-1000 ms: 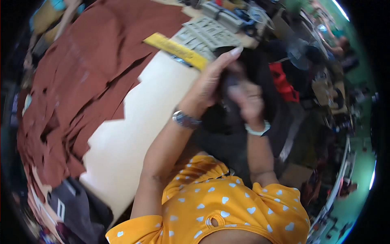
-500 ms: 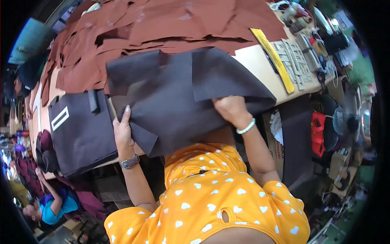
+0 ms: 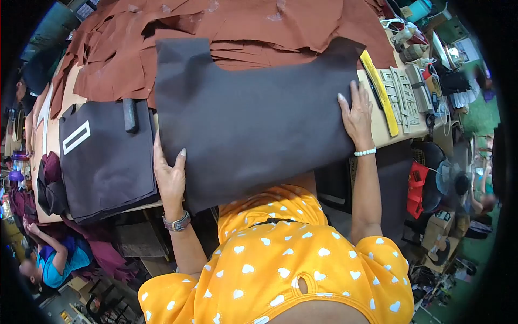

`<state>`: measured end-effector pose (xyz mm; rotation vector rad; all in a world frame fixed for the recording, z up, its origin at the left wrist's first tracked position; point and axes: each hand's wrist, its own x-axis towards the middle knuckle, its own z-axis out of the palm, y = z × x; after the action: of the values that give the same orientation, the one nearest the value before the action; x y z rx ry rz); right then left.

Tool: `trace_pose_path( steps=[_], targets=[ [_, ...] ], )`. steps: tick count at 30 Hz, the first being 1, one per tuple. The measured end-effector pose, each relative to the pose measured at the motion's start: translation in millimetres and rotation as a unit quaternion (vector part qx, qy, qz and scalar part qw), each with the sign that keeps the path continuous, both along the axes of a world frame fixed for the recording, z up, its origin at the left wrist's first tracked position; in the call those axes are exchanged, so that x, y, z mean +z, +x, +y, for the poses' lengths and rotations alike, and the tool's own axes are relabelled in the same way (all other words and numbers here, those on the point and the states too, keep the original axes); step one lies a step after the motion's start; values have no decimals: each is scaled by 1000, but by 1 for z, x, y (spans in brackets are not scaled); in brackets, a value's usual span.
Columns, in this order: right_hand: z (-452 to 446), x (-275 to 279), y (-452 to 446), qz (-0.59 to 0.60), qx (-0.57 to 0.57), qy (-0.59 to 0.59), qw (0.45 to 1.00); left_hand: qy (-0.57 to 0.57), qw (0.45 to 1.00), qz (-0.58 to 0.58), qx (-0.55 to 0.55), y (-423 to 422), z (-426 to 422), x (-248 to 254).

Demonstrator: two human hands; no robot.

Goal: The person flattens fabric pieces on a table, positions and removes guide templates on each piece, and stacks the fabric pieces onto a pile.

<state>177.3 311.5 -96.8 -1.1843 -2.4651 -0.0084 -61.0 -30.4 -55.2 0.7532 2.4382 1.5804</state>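
A large dark brown sheet of material (image 3: 259, 119), with a wide cutout in its far edge, lies spread over the table's front edge. My left hand (image 3: 171, 178) grips its left edge, thumb on top and fingers along the side. At the right edge, my right hand (image 3: 357, 119) lies open with fingers stretched out, the thumb touching the sheet. Left of my left hand is a stack of dark sheets (image 3: 108, 162). On that stack rest a white rectangular frame (image 3: 76, 137) and a dark bar-shaped block (image 3: 130, 116).
Reddish-brown pieces (image 3: 259, 24) cover the back of the table. On the right are a yellow strip (image 3: 380, 94) and several pale slotted templates (image 3: 402, 97). A dark bundle (image 3: 51, 183) sits at the left edge. A person in blue (image 3: 65, 262) is at the lower left.
The folded right part of the sheet has been opened out flat. My right hand has moved right and changed from closed to open. My left hand stays at the left edge.
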Motion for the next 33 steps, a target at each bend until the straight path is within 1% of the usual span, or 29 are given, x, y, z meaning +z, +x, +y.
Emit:
trace_pose_path(
  steps=[2,3,5,6,7,8,10,11,14,15,16,18,21,24,27,30,31,33],
  targets=[
    [12,-5,-2,78,-19,39,996,-33,998,58,-12,-3,7,13],
    [8,11,-8,68,-78,2,995,-15,997,66,-22,-9,11,12],
    [16,29,-14,60,-126,-45,989,23,996,82,-42,-31,24,9],
    [24,32,-18,56,-151,-68,985,-12,996,54,-67,-44,29,7],
    [34,29,-19,94,-153,-79,981,-46,994,29,-91,-58,35,6],
    [42,30,-18,94,-142,-122,978,-79,990,4,-117,-68,40,5],
    [49,36,-17,94,-121,-208,966,-77,991,28,-110,-78,46,-4],
    [50,37,-18,77,-131,-223,963,-77,991,39,-106,-83,50,-7],
    [51,27,-13,103,-116,-161,975,-25,990,66,-126,-98,55,-10],
    [41,38,-18,97,-146,-147,973,-2,990,53,-127,-103,58,-6],
    [42,35,-18,107,-139,-142,974,-1,992,29,-124,-104,60,2],
    [48,28,-18,129,-126,-131,975,5,987,-42,-155,-114,63,10],
    [53,31,-17,170,-78,-171,967,-45,982,-15,-181,-113,67,22],
    [47,35,-10,191,-40,-166,967,-40,984,-33,-171,-113,66,11],
    [44,23,18,248,23,-229,941,-51,985,20,-162,-106,59,5],
    [39,41,29,161,19,-378,912,-24,980,104,-167,-108,59,0],
    [35,46,27,224,36,-342,912,1,980,108,-167,-108,61,4],
    [39,56,17,292,88,-234,923,53,978,120,-165,-110,67,18]
  ],
)
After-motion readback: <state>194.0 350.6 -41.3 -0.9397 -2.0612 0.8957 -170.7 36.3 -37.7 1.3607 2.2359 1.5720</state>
